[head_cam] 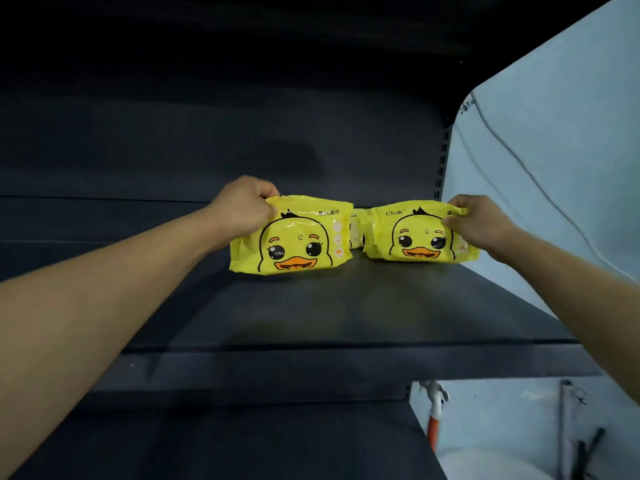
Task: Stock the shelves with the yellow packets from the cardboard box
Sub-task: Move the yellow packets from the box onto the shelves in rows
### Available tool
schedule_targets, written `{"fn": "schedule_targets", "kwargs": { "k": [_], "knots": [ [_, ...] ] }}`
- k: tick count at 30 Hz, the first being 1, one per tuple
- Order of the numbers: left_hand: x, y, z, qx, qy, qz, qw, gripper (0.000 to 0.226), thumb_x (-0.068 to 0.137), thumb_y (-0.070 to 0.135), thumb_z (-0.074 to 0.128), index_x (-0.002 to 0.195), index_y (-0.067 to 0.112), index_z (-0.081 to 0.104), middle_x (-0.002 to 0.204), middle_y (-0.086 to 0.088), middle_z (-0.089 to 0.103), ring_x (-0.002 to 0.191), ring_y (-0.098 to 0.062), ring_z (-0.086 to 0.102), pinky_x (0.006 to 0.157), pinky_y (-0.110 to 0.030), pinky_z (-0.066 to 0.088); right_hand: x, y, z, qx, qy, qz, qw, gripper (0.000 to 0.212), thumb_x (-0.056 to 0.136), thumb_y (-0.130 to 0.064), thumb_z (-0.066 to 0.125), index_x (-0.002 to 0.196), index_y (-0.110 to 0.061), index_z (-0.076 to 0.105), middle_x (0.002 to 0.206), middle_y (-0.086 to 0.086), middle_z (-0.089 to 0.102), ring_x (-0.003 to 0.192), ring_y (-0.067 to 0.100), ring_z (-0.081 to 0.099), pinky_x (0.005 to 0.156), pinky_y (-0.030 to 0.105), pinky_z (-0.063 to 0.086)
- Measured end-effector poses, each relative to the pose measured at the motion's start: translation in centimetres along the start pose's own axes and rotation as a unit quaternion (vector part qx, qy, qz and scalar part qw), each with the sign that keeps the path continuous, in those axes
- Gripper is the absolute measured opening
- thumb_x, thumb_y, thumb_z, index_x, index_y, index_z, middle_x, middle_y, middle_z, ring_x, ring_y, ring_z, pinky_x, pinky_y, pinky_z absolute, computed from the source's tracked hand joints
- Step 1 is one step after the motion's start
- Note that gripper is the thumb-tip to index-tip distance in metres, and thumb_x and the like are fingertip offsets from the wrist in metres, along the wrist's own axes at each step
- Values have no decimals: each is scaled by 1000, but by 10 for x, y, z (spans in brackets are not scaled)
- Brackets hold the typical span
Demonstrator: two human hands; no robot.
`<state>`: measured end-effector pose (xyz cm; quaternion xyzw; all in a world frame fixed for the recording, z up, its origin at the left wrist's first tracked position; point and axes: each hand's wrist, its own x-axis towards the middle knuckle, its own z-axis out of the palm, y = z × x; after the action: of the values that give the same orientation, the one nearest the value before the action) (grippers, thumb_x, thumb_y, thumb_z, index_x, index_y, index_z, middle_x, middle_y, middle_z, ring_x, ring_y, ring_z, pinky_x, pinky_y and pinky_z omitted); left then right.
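My left hand (242, 209) pinches top corner of left yellow packet (294, 237); right hand (481, 223) pinches top right corner of right yellow packet (419, 233). Both grips clamped, packets upright, duck faces outward, I judge for display. Third packet (356, 226) peeks behind, between them. Dark shelf (346, 306): right packet at shelf's right end, open room leftward and in front. Cardboard box not in view.

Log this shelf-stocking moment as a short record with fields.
left hand: left hand grips the top left corner of a yellow duck-face plastic packet
right hand: right hand pinches the top right corner of a second yellow duck-face packet
packets: upright, side by side, apart
behind: part of a third yellow packet shows in the gap
surface: dark metal shelf
cardboard box: not in view
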<state>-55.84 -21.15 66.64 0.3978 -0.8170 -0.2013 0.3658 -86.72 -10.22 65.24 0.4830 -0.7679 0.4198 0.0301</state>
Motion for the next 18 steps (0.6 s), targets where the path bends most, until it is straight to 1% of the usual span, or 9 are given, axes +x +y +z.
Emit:
{"fn": "schedule_targets", "kwargs": {
  "k": [2, 5, 8, 10, 12, 14, 16, 18],
  "knots": [
    [13, 0, 10, 1, 0, -4, 1000, 22, 89, 1, 51, 79, 17, 63, 84, -4, 65, 83, -19, 59, 78, -33, 48, 17, 12, 5, 1, -30, 0, 1000, 8, 92, -8, 53, 98, -9, 58, 84, 14, 52, 68, 24, 48, 49, 25, 36],
    [27, 4, 26, 7, -9, -3, 1000, 25, 89, 1, 51, 76, 19, 63, 81, -2, 64, 82, -19, 59, 78, -33, 48, 34, 31, 11, -21, -54, -1, 998, 25, 91, -10, 55, 117, -9, 56, 97, 14, 57, 80, 27, 53, 54, 25, 39],
    [37, 13, 39, 7, -15, 4, 1000, 24, 90, 2, 51, 79, 20, 63, 84, -2, 65, 85, -19, 60, 80, -34, 48, 41, 42, 15, -91, -59, -24, 994, 28, 92, -13, 54, 120, -7, 53, 102, 16, 59, 84, 29, 55, 63, 27, 39],
    [41, 20, 48, 1, -19, 9, 1000, 24, 91, 3, 51, 79, 19, 62, 84, -2, 64, 83, -17, 59, 77, -32, 47, 41, 46, 18, -136, -51, -50, 988, 31, 93, -14, 53, 123, -6, 49, 109, 17, 56, 90, 32, 55, 66, 27, 39],
    [43, 27, 56, -3, -21, 17, 1000, 25, 90, 2, 51, 76, 20, 62, 81, -1, 63, 79, -16, 58, 72, -29, 46, 41, 48, 22, -157, -33, -71, 984, 40, 92, -17, 56, 129, -7, 44, 122, 20, 49, 104, 35, 53, 79, 29, 41],
    [45, 36, 64, -3, -23, 28, 999, 25, 89, 1, 51, 75, 19, 62, 78, 0, 62, 76, -15, 56, 68, -27, 44, 39, 49, 23, -167, -24, -75, 983, 49, 90, -23, 60, 132, -10, 39, 128, 19, 43, 110, 36, 51, 91, 37, 43],
    [49, 46, 73, -8, -27, 37, 999, 22, 89, 1, 52, 78, 17, 63, 81, -1, 63, 79, -15, 57, 72, -27, 44, 38, 48, 17, -170, -14, -68, 983, 55, 88, -26, 62, 134, -10, 35, 130, 18, 39, 110, 36, 52, 94, 44, 45],
    [53, 57, 85, -21, -33, 43, 998, 21, 89, 2, 52, 80, 18, 64, 84, -1, 63, 82, -16, 58, 77, -29, 46, 37, 50, 6, -161, 0, -61, 985, 56, 89, -23, 60, 136, -10, 33, 133, 18, 38, 110, 36, 52, 94, 44, 45]
  ]
}}
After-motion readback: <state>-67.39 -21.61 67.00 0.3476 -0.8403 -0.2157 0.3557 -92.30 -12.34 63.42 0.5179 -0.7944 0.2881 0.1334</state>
